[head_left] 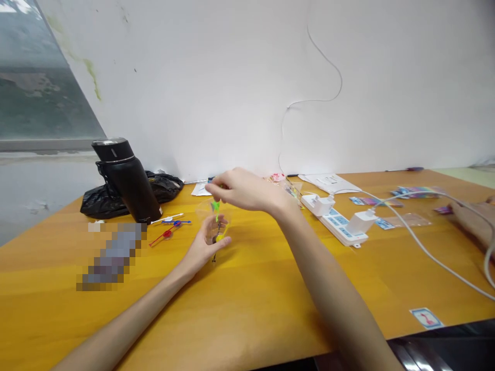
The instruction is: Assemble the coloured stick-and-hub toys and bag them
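Near the middle of the table, my left hand (203, 239) curls around a clear plastic bag (209, 210) with small yellow, black and green pieces in or against it. Above the bag's upper end, my right hand (240, 188) bends down with its fingers pinched together. A bright green plastic piece (215, 206) shows just under those fingertips; whether they grip it or the bag's edge is hidden. To the left lie thin arrow-shaped plastic pointers: a white one (174, 217), a blue one (180, 222) and a red one (167, 234).
A black bottle (129, 180) stands before a black plastic bag (166, 185). Nearer is a blurred-out object (114, 255). Right of my hands sits a white power strip (336, 224) with trailing cables. Another person's hand (474, 221) rests by colourful packets (415, 192) at right.
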A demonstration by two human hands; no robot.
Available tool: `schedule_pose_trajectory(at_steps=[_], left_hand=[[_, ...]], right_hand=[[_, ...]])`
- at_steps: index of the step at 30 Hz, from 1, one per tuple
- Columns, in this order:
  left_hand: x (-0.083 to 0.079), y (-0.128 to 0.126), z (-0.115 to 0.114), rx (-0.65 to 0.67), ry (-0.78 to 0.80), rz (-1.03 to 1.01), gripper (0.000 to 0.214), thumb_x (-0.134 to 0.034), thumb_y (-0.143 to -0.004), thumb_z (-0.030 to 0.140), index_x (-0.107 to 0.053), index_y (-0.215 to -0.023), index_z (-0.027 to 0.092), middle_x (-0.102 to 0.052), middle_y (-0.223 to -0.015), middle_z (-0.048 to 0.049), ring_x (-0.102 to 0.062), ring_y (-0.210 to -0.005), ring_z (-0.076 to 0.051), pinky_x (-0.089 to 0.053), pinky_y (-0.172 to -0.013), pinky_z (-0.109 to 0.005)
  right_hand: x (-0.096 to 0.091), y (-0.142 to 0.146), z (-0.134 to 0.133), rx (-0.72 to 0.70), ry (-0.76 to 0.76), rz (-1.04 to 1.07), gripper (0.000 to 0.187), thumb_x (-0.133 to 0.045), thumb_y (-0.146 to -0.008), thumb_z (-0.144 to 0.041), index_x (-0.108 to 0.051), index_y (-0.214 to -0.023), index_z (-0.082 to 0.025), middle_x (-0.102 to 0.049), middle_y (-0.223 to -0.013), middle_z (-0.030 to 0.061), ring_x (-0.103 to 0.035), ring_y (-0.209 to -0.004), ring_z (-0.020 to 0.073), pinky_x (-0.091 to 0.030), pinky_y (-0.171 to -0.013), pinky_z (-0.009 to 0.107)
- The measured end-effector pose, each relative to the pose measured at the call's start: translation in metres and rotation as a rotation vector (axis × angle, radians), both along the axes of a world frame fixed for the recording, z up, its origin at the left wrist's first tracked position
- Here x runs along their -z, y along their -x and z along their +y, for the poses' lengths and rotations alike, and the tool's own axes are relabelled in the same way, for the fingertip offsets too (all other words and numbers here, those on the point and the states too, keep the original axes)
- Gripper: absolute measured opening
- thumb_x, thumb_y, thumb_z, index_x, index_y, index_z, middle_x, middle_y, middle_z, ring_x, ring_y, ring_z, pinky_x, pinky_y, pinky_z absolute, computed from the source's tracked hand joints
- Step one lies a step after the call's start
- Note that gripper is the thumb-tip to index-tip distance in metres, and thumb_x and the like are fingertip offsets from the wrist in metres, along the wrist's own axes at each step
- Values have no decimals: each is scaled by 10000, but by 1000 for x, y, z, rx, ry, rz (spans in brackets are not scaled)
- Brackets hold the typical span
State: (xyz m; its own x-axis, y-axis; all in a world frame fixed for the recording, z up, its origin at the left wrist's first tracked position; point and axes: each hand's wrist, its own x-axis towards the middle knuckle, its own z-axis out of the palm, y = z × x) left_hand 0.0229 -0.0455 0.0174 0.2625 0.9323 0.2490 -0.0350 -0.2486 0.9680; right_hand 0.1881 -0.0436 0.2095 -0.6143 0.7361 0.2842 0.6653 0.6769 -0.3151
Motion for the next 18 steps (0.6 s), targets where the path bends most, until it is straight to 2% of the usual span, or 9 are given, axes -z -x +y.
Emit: schedule_pose_trajectory(at_steps=[4, 6, 11, 14, 18], left_hand=[[-3, 1, 0, 24, -23, -13, 583, -770, -815, 362, -502, -1322, 256, -567, -1380, -97, -499, -1356, -278, -343, -1180, -445], [-3, 1, 1, 40, -24, -8, 582, -764, -824, 359, -498, -1332, 259, -572, -1380, -95, -505, -1351, -274, -339, -1182, -439], [-5, 2, 0, -3, 9, 15, 557, -790, -784, 391, -549, -1257, 223, -587, -1353, -123, -518, -1332, -303, -372, -1151, -455], [-8, 2, -3, -19, 10, 27, 548, -796, -779, 396, -558, -1240, 220, -597, -1345, -121, -526, -1327, -298, -378, -1146, -438], [-9, 1, -3, -21, 5, 17, 589, -796, -783, 398, -543, -1289, 234, -609, -1352, -99, -528, -1331, -286, -393, -1133, -409]], right_hand=[[11, 13, 5, -77, 233, -142, 388, -456, -997, -362, -625, -724, -144, -694, -759, 64, -512, -605, 118, -329, -596, 259], [14, 14, 7, -105, 290, -150, 370, -448, -996, -353, -641, -761, -142, -719, -810, 77, -564, -651, 129, -360, -619, 254], [12, 10, 10, -176, 300, -67, 247, -470, -917, -217, -619, -733, -149, -720, -770, 46, -585, -659, 123, -380, -620, 238], [11, 8, 12, -199, 311, -3, 232, -479, -901, -209, -637, -744, -146, -735, -806, 51, -607, -683, 126, -397, -624, 233], [15, 9, 14, -182, 365, -108, 284, -474, -905, -198, -675, -713, -142, -740, -757, 58, -619, -671, 139, -417, -651, 247]])
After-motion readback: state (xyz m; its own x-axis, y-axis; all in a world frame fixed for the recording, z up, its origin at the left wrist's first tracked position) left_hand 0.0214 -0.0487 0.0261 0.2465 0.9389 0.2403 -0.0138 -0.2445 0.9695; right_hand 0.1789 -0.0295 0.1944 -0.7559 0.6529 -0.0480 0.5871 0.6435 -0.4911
